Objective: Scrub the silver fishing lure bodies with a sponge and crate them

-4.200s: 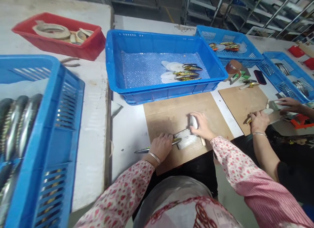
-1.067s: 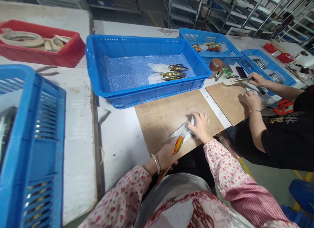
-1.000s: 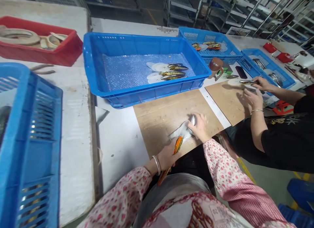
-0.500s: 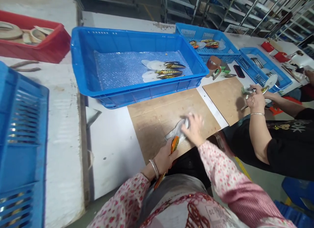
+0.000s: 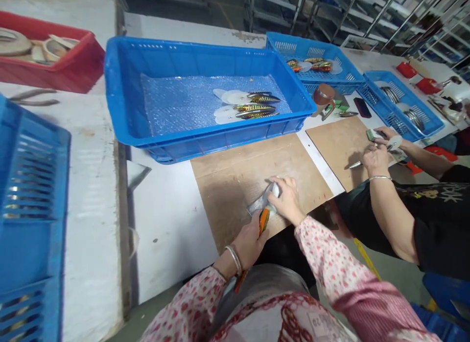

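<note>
My left hand (image 5: 249, 244) is closed around an orange and dark fishing lure (image 5: 263, 220), whose other end shows below my wrist. Against the front end of the lure, my right hand (image 5: 288, 200) has its thumb and fingers pinched on a whitish piece (image 5: 273, 190); what it is exactly I cannot tell. A grey-white flat sheet (image 5: 256, 205) lies under it on the brown board (image 5: 235, 170). The lure's front end is mostly hidden by the fingers. Finished-looking gold and black lures (image 5: 255, 108) with clear round lips lie in the blue tray (image 5: 205, 141).
A red bin (image 5: 81, 62) with tape rolls and pliers (image 5: 35, 97) are at left, above a slatted blue crate (image 5: 33, 244). At right, a co-worker's hands (image 5: 376, 158) hold a lure over another board (image 5: 334, 146). A brown mug (image 5: 323, 94) stands behind.
My right hand, blurred and with looser fingers before, has come down slightly and now pinches the whitish piece. My left hand keeps the lure in nearly the same place.
</note>
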{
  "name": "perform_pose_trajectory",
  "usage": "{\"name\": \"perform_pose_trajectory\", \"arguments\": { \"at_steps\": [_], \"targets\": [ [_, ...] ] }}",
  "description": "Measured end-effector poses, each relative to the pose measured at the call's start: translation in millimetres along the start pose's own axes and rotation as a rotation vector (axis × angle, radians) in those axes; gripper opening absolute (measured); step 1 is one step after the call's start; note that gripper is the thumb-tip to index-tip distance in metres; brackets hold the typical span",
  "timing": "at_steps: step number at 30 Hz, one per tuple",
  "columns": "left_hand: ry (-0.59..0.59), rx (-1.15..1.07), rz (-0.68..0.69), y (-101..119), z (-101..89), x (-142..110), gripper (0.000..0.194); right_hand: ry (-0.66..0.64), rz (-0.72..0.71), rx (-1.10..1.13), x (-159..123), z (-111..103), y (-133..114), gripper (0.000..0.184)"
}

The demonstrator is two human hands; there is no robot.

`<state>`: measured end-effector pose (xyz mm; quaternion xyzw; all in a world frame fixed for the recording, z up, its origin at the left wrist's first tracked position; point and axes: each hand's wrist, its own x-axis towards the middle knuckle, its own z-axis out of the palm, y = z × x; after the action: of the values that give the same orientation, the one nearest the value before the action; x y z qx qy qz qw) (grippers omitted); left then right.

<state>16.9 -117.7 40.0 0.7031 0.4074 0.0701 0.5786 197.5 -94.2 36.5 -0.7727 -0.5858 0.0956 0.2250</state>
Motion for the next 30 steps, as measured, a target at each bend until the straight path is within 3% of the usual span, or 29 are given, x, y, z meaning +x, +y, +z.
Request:
{"name": "perform_pose_trajectory", "arguments": {
  "at_steps": [3,9,13,15,19,24,30],
  "targets": [
    [-0.014,0.083,-0.041,6,-1.9,-1,0.048,0.053,0.072,-0.103,12,-5,1,0.036],
    [-0.05,0.135,-0.034,6,-2.7,0,0.053,-0.07,-0.11,-0.106,1,-11,-8,0.038],
    [-0.048,0.174,-0.046,10,-4.1,0,0.053,0.008,-0.041,-0.195,8,-14,-6,0.036],
    [-0.054,0.208,-0.061,12,-3.6,0,0.054,0.011,-0.079,-0.217,7,-15,-10,0.038],
    [-0.086,0.272,-0.081,15,-3.0,0,0.055,-0.12,-0.172,-0.159,3,-15,-14,0.038],
    [-0.081,0.284,-0.092,18,-4.6,1,0.054,0.006,-0.053,-0.221,11,-14,-3,0.036],
    [-0.14,0.362,-0.046,14,-10.1,2,0.056,-0.046,-0.118,-0.053,-3,-7,-4,0.037]
  ]
}}
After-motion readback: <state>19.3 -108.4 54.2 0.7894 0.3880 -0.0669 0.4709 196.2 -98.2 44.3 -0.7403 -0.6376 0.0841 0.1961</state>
